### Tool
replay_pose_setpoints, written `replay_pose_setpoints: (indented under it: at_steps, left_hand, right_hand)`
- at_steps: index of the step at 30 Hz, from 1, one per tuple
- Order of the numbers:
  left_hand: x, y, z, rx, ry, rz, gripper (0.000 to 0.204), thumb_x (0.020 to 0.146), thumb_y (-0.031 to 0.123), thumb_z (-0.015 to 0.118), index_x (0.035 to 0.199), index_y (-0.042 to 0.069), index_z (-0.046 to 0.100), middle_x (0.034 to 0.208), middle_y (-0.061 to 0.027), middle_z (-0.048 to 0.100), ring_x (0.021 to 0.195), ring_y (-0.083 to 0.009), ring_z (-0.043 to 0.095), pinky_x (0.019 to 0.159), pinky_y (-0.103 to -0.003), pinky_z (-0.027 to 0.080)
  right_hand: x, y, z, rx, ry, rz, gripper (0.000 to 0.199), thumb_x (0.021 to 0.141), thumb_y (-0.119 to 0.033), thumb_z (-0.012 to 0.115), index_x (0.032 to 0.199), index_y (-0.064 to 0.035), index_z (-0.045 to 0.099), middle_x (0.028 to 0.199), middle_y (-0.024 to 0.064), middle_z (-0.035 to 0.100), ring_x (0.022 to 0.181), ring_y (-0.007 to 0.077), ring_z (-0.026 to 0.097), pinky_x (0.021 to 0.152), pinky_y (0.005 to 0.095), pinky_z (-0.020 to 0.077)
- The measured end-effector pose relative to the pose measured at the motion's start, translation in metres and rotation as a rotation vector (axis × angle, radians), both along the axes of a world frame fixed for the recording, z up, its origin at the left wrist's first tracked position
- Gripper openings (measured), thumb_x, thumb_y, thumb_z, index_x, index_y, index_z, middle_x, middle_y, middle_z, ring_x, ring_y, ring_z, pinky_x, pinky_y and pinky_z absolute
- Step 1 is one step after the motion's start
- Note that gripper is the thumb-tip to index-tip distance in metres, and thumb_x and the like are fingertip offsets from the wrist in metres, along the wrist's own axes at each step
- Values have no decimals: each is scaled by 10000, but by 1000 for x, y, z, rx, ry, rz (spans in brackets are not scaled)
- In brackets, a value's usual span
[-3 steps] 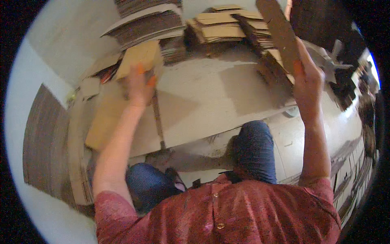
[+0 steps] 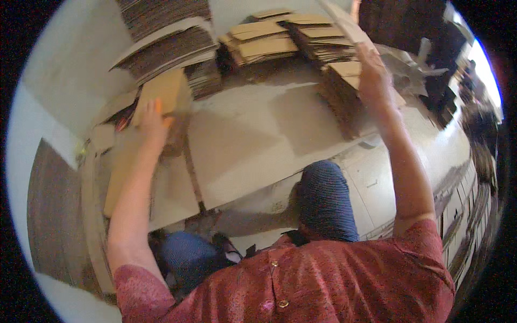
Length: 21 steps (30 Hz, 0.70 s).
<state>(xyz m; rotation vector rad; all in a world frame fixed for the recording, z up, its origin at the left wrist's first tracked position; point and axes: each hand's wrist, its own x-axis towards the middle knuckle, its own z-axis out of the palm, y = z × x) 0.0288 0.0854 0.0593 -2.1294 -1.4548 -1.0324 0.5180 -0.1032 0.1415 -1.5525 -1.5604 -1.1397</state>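
Cardboard piece (image 2: 350, 25) in right hand (image 2: 375, 81), long axis slanting away leftward.

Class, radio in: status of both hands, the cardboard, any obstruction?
Left hand at tan cardboard stack, contact blurred. Right hand gripping raised cardboard piece. Possible obstruction: cardboard pile beside that hand.

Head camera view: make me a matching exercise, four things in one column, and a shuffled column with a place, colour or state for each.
Things:
1. Left hand
2. Right hand
3. Buttoned shirt
4. Trousers

Descriptions:
A. Dark blue with fine stripes
B. Gripping a raised, tilted cardboard sheet
C. Dull red
D. At the near end of a tan cardboard piece on the left, blurred

Right pairs: 1-D, 2-B, 3-C, 4-A
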Motion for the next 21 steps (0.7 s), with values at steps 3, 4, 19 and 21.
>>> replay_pose_setpoints:
  at_steps: [3,4,19,21]
  left_hand:
    - [17,-18,-23,-491,-46,-143,419,810,180,581,1197,40,501,1165,-163,540,1011,-216,532,841,-323,425]
    - [8,-25,-20,-528,81,-141,386,823,197,572,1177,47,530,1148,-156,555,987,-179,541,830,-307,429]
    - [80,-182,-50,-22,157,-672,350,797,65,566,1142,5,550,1151,-139,553,1092,-258,520,924,-315,425]
    - [86,-222,-52,-164,95,-745,369,795,118,593,1145,10,548,1218,-129,503,1140,-274,473,950,-344,397]
  right_hand:
    - [83,12,-118,-440,9,-205,464,759,36,436,1216,-2,369,1182,234,469,1055,396,471,842,487,425]
    - [73,2,-131,-976,246,-324,372,779,-2,435,1151,-1,418,1127,224,498,1008,391,505,800,476,445]
    - [-143,-41,-109,-900,1966,1141,420,858,-284,554,1134,29,512,1036,154,580,820,210,619,705,327,513]
    - [-156,-41,-123,-892,2049,1173,304,878,-214,515,1067,22,547,970,135,596,795,216,621,690,332,521]
